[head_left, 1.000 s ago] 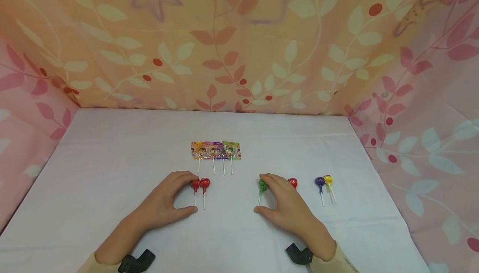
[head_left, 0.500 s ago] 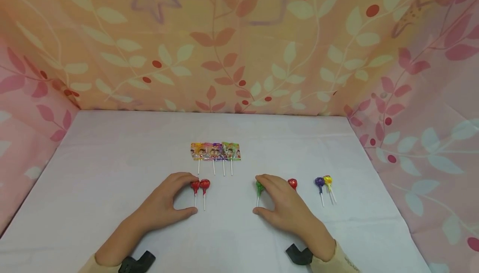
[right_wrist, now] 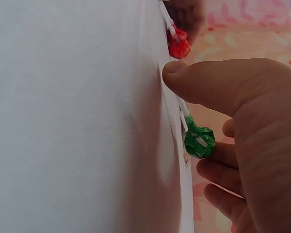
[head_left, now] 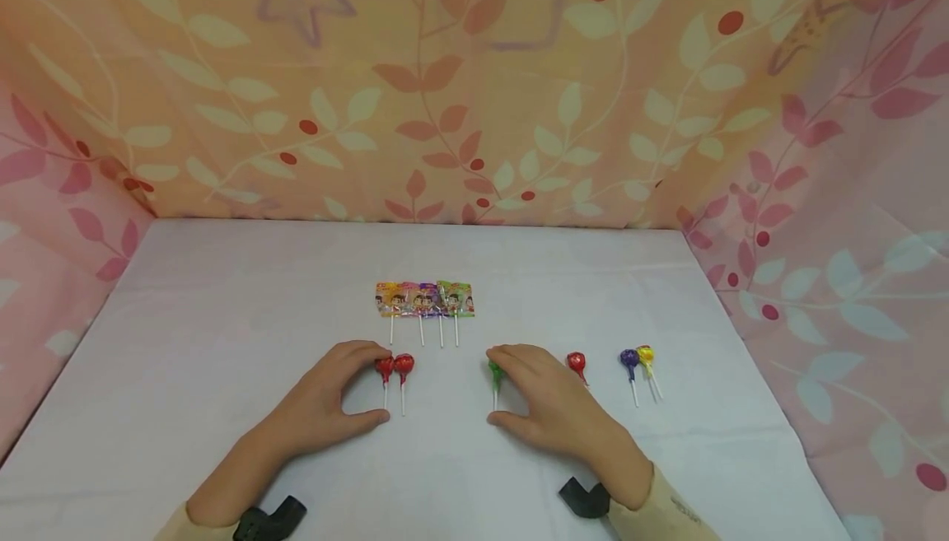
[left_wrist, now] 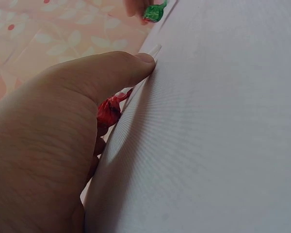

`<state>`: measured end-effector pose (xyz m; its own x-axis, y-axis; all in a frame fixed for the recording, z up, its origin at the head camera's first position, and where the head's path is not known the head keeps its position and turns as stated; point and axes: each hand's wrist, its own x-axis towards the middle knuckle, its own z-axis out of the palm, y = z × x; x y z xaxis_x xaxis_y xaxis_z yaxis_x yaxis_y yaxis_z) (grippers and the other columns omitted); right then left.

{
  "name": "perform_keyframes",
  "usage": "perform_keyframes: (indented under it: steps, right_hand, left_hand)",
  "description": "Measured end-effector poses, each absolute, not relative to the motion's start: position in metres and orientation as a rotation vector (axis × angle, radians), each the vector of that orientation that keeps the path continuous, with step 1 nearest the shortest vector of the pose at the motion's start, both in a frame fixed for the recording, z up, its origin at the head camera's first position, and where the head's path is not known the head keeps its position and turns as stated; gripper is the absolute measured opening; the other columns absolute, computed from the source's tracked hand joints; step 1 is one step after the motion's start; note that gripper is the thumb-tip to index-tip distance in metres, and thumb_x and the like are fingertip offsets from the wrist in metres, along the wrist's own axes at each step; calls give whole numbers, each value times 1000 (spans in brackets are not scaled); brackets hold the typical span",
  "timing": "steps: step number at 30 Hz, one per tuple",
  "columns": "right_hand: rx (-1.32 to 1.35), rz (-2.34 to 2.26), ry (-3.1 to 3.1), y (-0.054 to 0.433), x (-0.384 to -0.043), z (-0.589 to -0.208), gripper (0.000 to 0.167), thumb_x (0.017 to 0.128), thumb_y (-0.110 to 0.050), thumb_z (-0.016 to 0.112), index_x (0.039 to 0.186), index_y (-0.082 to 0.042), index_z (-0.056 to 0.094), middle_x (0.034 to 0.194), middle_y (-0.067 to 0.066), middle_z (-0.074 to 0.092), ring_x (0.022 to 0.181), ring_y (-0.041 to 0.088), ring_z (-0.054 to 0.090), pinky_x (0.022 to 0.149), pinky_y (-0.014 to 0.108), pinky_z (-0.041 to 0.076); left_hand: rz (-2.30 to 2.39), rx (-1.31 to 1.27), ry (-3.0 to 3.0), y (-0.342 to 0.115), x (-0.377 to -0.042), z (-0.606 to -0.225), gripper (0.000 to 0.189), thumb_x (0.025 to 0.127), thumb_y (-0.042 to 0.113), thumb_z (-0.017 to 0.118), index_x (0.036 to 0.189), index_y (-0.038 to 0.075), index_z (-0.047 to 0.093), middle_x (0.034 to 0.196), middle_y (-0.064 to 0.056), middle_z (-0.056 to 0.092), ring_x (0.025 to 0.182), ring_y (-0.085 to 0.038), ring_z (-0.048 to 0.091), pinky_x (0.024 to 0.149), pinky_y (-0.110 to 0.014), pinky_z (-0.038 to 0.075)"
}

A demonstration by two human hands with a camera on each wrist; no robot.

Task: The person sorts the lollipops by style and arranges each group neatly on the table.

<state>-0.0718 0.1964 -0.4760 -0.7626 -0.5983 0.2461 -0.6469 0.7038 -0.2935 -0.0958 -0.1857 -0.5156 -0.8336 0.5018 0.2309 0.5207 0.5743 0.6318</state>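
In the head view two red lollipops, the inner one (head_left: 404,365) and the outer one (head_left: 384,367), lie side by side on the white table. My left hand (head_left: 315,397) holds the outer one lengthwise, fingertips at its candy and thumb by the stick's end. My right hand (head_left: 559,401) holds a green lollipop (head_left: 495,374) the same way, apart from the red pair. The right wrist view shows the green candy (right_wrist: 200,140) against my fingers. In the left wrist view my thumb covers part of the red lollipop (left_wrist: 109,111).
Behind the hands lies a row of several flat-wrapped lollipops (head_left: 424,300). Beyond my right hand are another red lollipop (head_left: 577,364), a purple one (head_left: 629,358) and a yellow one (head_left: 646,355). Patterned curtains (head_left: 474,96) border the white table (head_left: 222,277).
My right hand has slid left with the green lollipop, toward the red pair, leaving more of the red lollipop behind it visible. The left hand has stayed in place.
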Motion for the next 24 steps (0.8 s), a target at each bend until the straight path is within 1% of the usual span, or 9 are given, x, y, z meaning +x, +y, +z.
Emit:
perform_keyframes:
  steps: [3, 8, 13, 17, 21, 24]
  right_hand:
    - [1040, 579, -2765, 193, -75, -475, 83, 88, -46, 92, 155, -8, 59, 155, 1, 60, 145, 22, 55, 122, 44, 45]
    - [1060, 601, -2767, 185, -82, -474, 83, 90, -47, 91, 156, -10, 58, 157, 0, 59, 147, 20, 53, 123, 42, 44]
    - [1111, 620, -2738, 174, -89, -473, 82, 90, -44, 91, 155, -7, 58, 156, 2, 60, 145, 22, 55, 123, 43, 45]
    - [1156, 629, -2715, 164, -94, -472, 81, 90, -43, 91, 154, -6, 58, 155, 5, 61, 145, 23, 55, 124, 42, 43]
    - [1175, 604, -2729, 156, -97, -474, 81, 91, -45, 90, 155, -7, 57, 155, 5, 61, 145, 23, 54, 124, 41, 42]
    - [1184, 590, -2738, 150, -99, -475, 81, 91, -46, 89, 156, -8, 57, 155, 4, 61, 145, 22, 54, 125, 40, 42]
  left_hand:
    - [-1120, -897, -2770, -185, -96, -514, 83, 77, 36, 102, 149, 24, 63, 152, 9, 58, 144, -18, 52, 122, -34, 43]
    - [-1126, -890, -2771, -184, -95, -513, 83, 77, 36, 103, 149, 24, 63, 152, 9, 58, 144, -18, 52, 122, -33, 42]
    - [-1122, -892, -2766, -185, -96, -515, 83, 77, 37, 102, 149, 24, 63, 152, 10, 58, 144, -17, 52, 122, -34, 43]
    - [-1111, -898, -2758, -186, -96, -516, 81, 78, 37, 102, 148, 25, 63, 150, 10, 59, 143, -17, 53, 119, -43, 47]
    - [-1119, -892, -2765, -186, -96, -516, 81, 78, 36, 102, 148, 25, 63, 151, 9, 59, 143, -18, 53, 117, -52, 49]
    - [-1133, -886, -2777, -186, -96, -515, 82, 78, 37, 102, 149, 25, 63, 152, 10, 58, 144, -18, 52, 117, -54, 49]
